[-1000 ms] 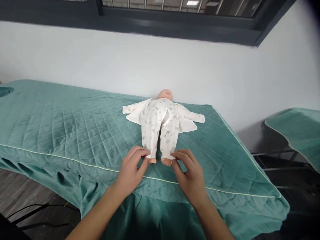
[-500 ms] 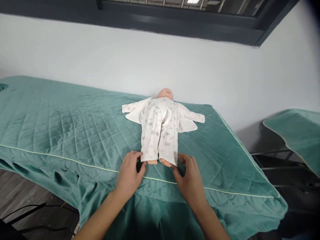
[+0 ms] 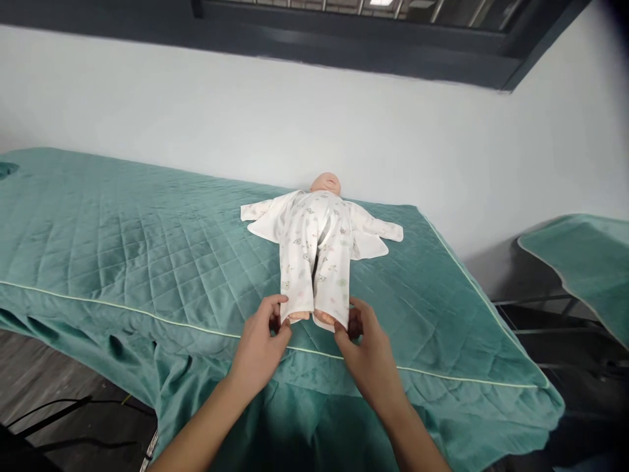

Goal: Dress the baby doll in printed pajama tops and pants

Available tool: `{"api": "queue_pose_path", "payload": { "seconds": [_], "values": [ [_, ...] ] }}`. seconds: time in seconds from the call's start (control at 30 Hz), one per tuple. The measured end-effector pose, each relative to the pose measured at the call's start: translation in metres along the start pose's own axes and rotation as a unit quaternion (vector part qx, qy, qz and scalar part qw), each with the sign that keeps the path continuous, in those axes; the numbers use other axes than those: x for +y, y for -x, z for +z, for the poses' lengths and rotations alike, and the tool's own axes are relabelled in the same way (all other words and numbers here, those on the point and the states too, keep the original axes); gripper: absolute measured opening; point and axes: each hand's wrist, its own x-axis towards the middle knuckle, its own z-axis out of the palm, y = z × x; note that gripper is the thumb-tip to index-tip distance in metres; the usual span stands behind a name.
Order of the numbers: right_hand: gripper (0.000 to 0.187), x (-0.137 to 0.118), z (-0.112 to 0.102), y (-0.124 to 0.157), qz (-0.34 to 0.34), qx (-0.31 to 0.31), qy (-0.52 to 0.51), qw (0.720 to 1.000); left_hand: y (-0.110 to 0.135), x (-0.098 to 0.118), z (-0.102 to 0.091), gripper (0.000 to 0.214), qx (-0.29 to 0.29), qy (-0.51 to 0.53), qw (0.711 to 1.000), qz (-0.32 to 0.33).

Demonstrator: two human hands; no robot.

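**A:** Where is the doll, and how does it lie?

**B:** A baby doll (image 3: pixel 326 183) lies on its back on a massage table under a teal quilted cover (image 3: pixel 122 229). Its head is toward the white wall (image 3: pixel 295 118) and its legs point at the person. It sits near the right end of the table, close to the far edge.

**A:** What is it wearing?

**B:** A white printed sleepsuit (image 3: pixel 314 255). The sleeves are spread flat to either side. The two trouser legs run straight down, side by side. Two bare doll feet (image 3: pixel 299 316) peek out just below the cuffs.

**A:** What are the hands doing?

**B:** Both reach in from the bottom of the view, bare forearms showing. The left hand (image 3: pixel 258 341) is at the cuff on the picture's left, with thumb and fingers closed together on the cuff's outer edge. The right hand (image 3: pixel 366 347) is at the other cuff, thumb and fingers pinched on its hem. The hands are near each other, with the doll's feet between them.

**A:** And around the table?

**B:** White piping runs along the cover's near edge, just under the hands, and the cloth hangs down in folds below it. A second table (image 3: pixel 584 262) with the same teal covering stands well apart at the right. A dark window frame (image 3: pixel 344 46) runs above the wall. Dark wooden floor (image 3: pixel 44 387) shows at the lower left, with a black cable lying on it.
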Motion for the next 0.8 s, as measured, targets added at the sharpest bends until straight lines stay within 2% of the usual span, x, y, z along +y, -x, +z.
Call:
{"api": "queue_pose_path", "payload": {
  "seconds": [0.07, 0.17, 0.23, 0.33, 0.4, 0.47, 0.6, 0.8],
  "values": [
    [0.043, 0.001, -0.004, 0.001, -0.003, 0.009, 0.008, 1.000, 0.002, 0.000, -0.003, 0.036, 0.003, 0.032, 0.999, -0.016],
    [0.041, 0.009, -0.006, 0.002, -0.006, -0.009, 0.043, 0.999, 0.001, -0.004, -0.005, 0.036, 0.011, 0.033, 0.999, -0.034],
    [0.039, 0.015, -0.003, 0.004, -0.050, 0.010, 0.084, 0.995, 0.001, -0.005, -0.004, 0.035, 0.014, 0.010, 0.999, -0.038],
    [0.041, 0.011, 0.005, 0.008, -0.156, 0.068, 0.150, 0.974, 0.000, -0.007, -0.002, 0.034, 0.014, -0.032, 0.999, -0.034],
    [0.041, 0.001, 0.012, 0.008, -0.207, 0.064, 0.187, 0.958, -0.001, -0.008, 0.000, 0.034, 0.011, -0.050, 0.998, -0.030],
    [0.031, -0.010, 0.019, 0.005, -0.235, 0.046, 0.220, 0.946, -0.001, -0.010, 0.001, 0.034, 0.010, -0.057, 0.998, -0.025],
    [0.011, -0.023, 0.032, -0.009, -0.238, 0.031, 0.261, 0.935, -0.004, -0.014, -0.001, 0.030, 0.016, -0.054, 0.998, -0.016],
    [0.015, -0.025, 0.031, -0.013, -0.258, 0.024, 0.249, 0.933, -0.009, -0.012, -0.005, 0.022, 0.007, -0.036, 0.999, -0.028]
  ]
}}
